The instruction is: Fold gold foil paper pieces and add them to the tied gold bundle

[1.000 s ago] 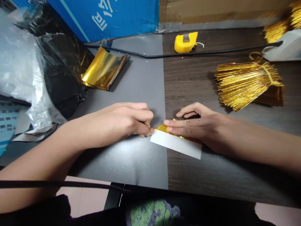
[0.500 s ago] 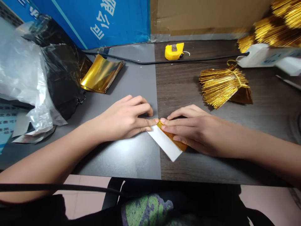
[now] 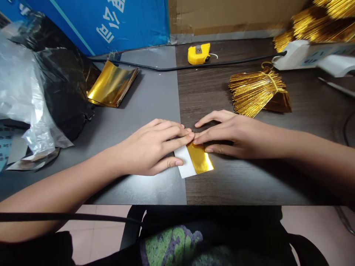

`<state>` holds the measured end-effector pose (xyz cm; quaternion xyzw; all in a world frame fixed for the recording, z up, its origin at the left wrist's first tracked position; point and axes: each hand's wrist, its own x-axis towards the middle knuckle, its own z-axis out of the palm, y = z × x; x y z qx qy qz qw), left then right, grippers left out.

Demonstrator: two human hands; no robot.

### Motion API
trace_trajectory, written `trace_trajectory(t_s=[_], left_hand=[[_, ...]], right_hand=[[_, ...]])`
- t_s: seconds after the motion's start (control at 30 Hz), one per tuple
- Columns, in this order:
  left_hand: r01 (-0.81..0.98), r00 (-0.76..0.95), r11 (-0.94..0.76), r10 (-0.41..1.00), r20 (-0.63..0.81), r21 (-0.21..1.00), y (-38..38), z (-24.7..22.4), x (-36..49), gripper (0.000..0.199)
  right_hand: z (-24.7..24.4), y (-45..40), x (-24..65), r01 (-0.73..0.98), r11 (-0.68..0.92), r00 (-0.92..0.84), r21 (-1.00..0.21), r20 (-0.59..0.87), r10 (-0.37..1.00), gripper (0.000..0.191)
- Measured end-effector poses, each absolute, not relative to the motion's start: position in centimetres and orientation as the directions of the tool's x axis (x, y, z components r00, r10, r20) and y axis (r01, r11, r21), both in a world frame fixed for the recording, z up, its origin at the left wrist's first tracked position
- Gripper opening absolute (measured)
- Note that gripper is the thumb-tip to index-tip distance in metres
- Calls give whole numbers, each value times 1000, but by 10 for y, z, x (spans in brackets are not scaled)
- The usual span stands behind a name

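Note:
A small sheet of gold foil paper (image 3: 200, 159) lies before me on the table, its white side showing as a strip along the left. My left hand (image 3: 159, 146) pins its top edge with stretched fingertips, the thumb resting on the white strip. From the other side my right hand (image 3: 227, 133) pinches at the top right part, its index fingertip meeting the left fingertips and its thumb by the right edge. The fingers cover the sheet's top edge. Beyond my right hand sits a bundle of cut gold foil strips (image 3: 251, 92) tied with a yellow band.
A stack of gold foil sheets (image 3: 107, 87) leans by a black plastic bag (image 3: 63, 81) at left. Behind are a yellow tape measure (image 3: 198, 54), a black cable (image 3: 172, 68), a white power strip (image 3: 294, 55), a blue box (image 3: 138, 26) and more gold bundles (image 3: 310, 27).
The foil paper has turned to stand more upright, and more of its gold face shows. My left thumb has spread down onto the white strip; my right hand has shifted up, its fingers off the gold.

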<state>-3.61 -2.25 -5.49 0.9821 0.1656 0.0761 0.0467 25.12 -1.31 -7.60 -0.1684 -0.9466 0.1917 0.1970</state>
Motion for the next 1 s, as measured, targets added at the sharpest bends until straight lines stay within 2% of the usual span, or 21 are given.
trace_trajectory(t_s=[0.2, 0.4, 0.6, 0.83, 0.93, 1.0], left_hand=[[312, 943, -944, 322, 87, 107, -24, -54, -37, 56], [299, 948, -943, 311, 66, 142, -22, -49, -36, 57], [247, 958, -949, 270, 99, 197, -15, -50, -38, 56], [206, 960, -925, 255, 119, 320, -7, -53, -43, 65], [198, 962, -937, 242, 126, 287, -8, -54, -43, 63], [177, 954, -955, 226, 199, 238, -12, -51, -40, 59]], right_hand=[[-66, -6, 262, 200, 881, -918, -429, 231, 321, 31], [-57, -6, 268, 199, 926, -928, -320, 240, 283, 29], [-63, -8, 264, 269, 915, -828, -301, 413, 379, 30], [-71, -9, 252, 174, 957, -889, -230, 381, 253, 34], [-72, -10, 251, 169, 958, -896, -233, 369, 248, 32], [-74, -10, 250, 161, 955, -884, -249, 393, 251, 28]])
